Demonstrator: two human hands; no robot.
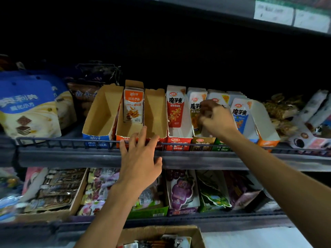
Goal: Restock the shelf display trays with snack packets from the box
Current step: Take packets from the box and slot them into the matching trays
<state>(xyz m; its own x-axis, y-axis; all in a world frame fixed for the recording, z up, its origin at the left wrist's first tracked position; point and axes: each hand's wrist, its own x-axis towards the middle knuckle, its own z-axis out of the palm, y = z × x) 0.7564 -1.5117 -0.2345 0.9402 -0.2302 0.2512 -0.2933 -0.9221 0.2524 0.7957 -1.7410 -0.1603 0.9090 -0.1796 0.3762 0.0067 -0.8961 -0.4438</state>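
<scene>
A row of cardboard display trays stands on the upper shelf. The blue tray (100, 113) is empty. The orange tray (155, 113) holds a few orange snack packets (133, 106) at its back. My left hand (139, 156) hovers with spread fingers over the wire rail in front of the orange tray, holding nothing. The red tray (178, 141) has red packets (176, 108). My right hand (217, 119) reaches into the yellow-fronted tray (203, 141), fingers curled on a yellow snack packet (195, 111). The open cardboard box (152, 231) with loose packets sits at the bottom edge.
A wire rail (71, 142) runs along the shelf front. Blue packets (240, 115) and white-walled trays stand right of my right hand. Big blue bags (26, 104) fill the left. The lower shelf (232, 163) carries trays of jelly and other snacks. Price labels (290, 15) hang above.
</scene>
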